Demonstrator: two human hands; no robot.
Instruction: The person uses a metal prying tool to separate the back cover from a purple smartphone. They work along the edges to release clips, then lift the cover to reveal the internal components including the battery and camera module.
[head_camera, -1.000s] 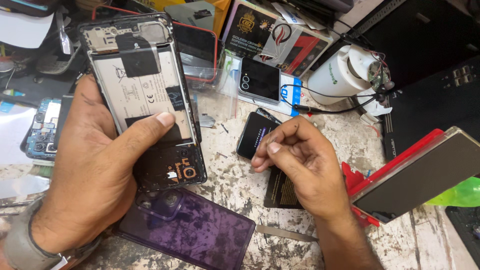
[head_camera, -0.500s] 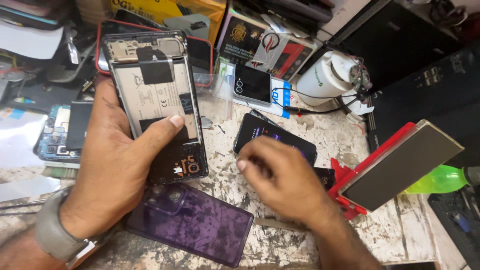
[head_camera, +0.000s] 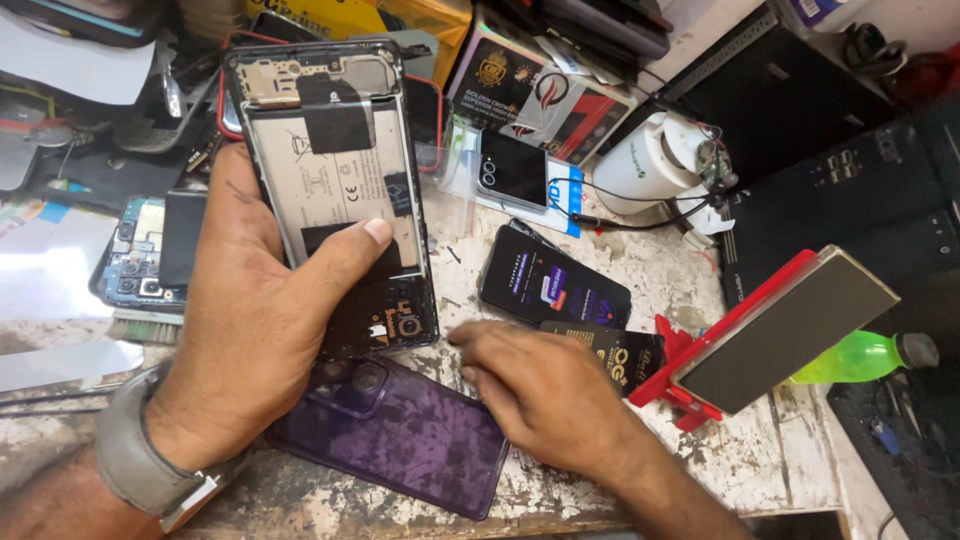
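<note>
1 opened phone (head_camera: 335, 190) is upright in the left hand (head_camera: 250, 330), grip closed around it, thumb across its back. The right hand (head_camera: 545, 395) lies flat, fingers loose, holding nothing, on the counter (head_camera: 770, 460) beside 1 purple back cover (head_camera: 410, 435). 1 black phone (head_camera: 550, 285) lies just beyond.

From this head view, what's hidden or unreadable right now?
- Right hand: fingertips motion-blurred; whether they grip anything is unclear.
- Opened phone: left edge hidden by the left hand.
- Purple back cover: top left corner under the left hand.
- Green bottle: mostly behind the red stand.
</note>
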